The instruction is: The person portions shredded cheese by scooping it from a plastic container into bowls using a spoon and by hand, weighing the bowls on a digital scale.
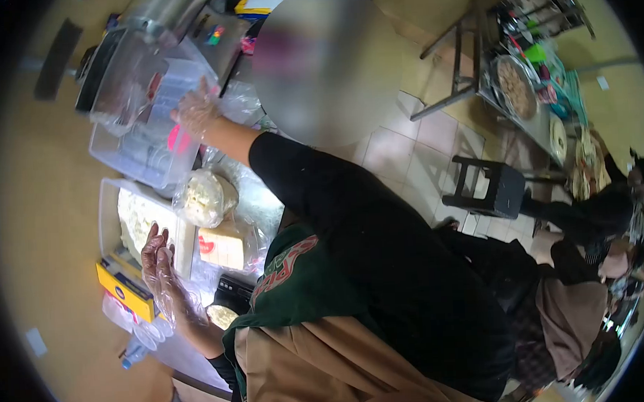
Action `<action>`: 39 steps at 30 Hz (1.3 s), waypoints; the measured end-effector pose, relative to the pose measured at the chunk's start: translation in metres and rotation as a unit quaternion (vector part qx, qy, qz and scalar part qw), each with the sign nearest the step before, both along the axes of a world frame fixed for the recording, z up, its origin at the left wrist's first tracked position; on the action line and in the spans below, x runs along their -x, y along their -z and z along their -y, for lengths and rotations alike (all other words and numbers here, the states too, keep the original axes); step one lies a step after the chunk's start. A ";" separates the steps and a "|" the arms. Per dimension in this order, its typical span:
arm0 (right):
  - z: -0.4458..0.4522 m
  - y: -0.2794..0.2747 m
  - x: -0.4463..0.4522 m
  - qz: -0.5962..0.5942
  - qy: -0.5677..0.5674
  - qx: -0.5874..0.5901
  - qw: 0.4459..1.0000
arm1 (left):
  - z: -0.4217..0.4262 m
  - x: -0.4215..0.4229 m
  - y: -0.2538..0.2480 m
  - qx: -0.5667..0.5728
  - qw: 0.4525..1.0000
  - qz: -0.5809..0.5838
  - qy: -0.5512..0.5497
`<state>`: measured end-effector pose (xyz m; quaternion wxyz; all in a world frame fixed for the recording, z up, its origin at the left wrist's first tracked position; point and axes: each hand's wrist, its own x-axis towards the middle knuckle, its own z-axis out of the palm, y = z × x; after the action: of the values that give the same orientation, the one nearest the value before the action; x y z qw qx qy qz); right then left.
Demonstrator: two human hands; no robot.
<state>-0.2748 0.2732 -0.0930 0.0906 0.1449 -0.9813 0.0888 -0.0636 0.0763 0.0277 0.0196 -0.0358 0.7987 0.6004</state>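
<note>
Right hand (197,114): I have it gloved at the near side of the clear tub; whether my fingers pinch anything there I cannot tell.
Clear tub (109,149): beyond the bagged heap, with a pink thing (179,137) showing at its near side; I would go in from above, wrist high, so the rim does not catch the glove.
Left hand (161,269): gloved too, fingers loosely apart, nothing seen between them. I judge it best kept light here — pressing would only pack down what lies below.
White tray (185,239): just by my left fingers, holding white food (131,213); too blurred for me to name. My loose glove plastic should stay out of it.
Bagged heap (205,199): pale pieces in clear plastic, between my two arms; my right elbow needs to stay wide of it.
Wrapped block (227,252): pale, red-marked, beside the heap; I leave it flat.
Yellow box (128,288): near my left hand — a careless knuckle could shove it.
</note>
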 end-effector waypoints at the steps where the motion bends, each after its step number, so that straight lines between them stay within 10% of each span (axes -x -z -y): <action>1: 0.000 -0.005 -0.003 0.010 0.000 0.006 1.000 | -0.009 0.002 -0.002 -0.001 1.000 0.000 0.013; 11: -0.001 0.004 0.006 0.050 -0.017 0.070 0.996 | 0.006 0.003 0.001 0.018 0.998 -0.037 0.044; 13: -0.001 0.018 0.005 -0.075 -0.029 0.098 0.992 | 0.020 -0.003 -0.011 0.042 0.998 -0.009 -0.047; 14: -0.005 0.022 0.011 -0.065 -0.056 0.102 0.991 | 0.040 -0.010 -0.007 -0.122 0.987 -0.050 -0.092; 15: -0.010 0.025 0.011 -0.069 -0.049 0.111 0.990 | 0.048 -0.011 -0.013 0.102 0.982 -0.114 -0.112; 25: -0.017 -0.003 0.016 -0.012 -0.128 -0.011 0.992 | 0.128 -0.167 -0.039 0.028 0.799 -0.146 -0.582; 31: -0.005 -0.029 0.006 0.022 -0.123 -0.073 0.989 | 0.126 -0.259 -0.018 0.032 0.693 -0.136 -0.708; 35: -0.030 0.013 0.056 0.064 -0.224 0.026 0.972 | 0.122 -0.296 0.002 0.022 0.698 -0.065 -0.713; 39: 0.001 -0.066 0.020 0.026 -0.217 -0.043 0.975 | 0.116 -0.305 0.037 0.004 0.731 0.062 -0.679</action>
<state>-0.2948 0.2721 -0.0272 0.0372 0.3559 -0.9313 0.0678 0.2414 -0.0397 -0.0097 -0.3443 -0.6059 0.5612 0.4465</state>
